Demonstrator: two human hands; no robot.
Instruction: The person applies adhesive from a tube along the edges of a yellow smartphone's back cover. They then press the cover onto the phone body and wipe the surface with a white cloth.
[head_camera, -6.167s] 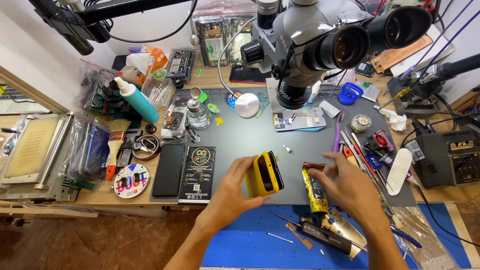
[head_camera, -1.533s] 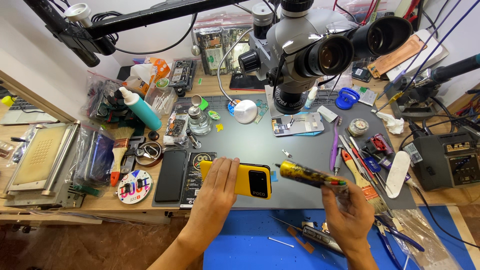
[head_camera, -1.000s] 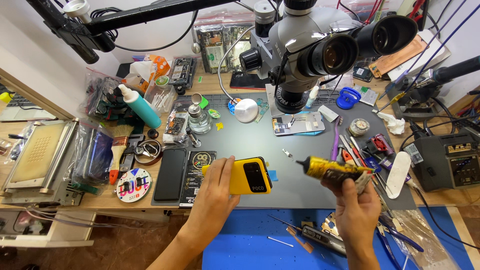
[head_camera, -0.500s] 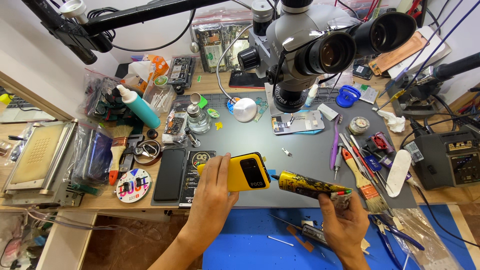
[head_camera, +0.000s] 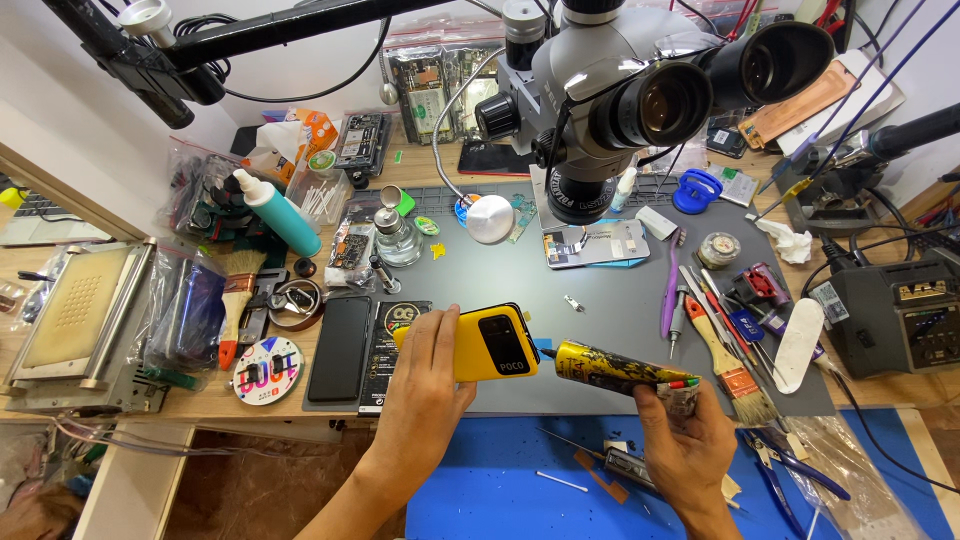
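Note:
My left hand (head_camera: 425, 400) holds a yellow phone (head_camera: 482, 342) with its back cover and black camera panel facing up, above the grey work mat (head_camera: 590, 300). My right hand (head_camera: 685, 445) grips a crumpled yellow-and-black glue tube (head_camera: 612, 368) by its rolled end. The tube's thin black nozzle points left and meets the phone's right edge. Both hands hover over the near part of the mat, below the grey microscope (head_camera: 640, 90).
A dark phone (head_camera: 342, 335) and a black panel (head_camera: 390, 340) lie left of my hand. Brushes, tweezers and screwdrivers (head_camera: 710, 320) crowd the mat's right side. A teal bottle (head_camera: 280, 212), a soldering station (head_camera: 900, 310) and a blue mat (head_camera: 520, 480) surround the area.
My left hand has lifted and tilted the yellow phone. The right hand has turned the glue tube and brought its nozzle against the phone's right edge.

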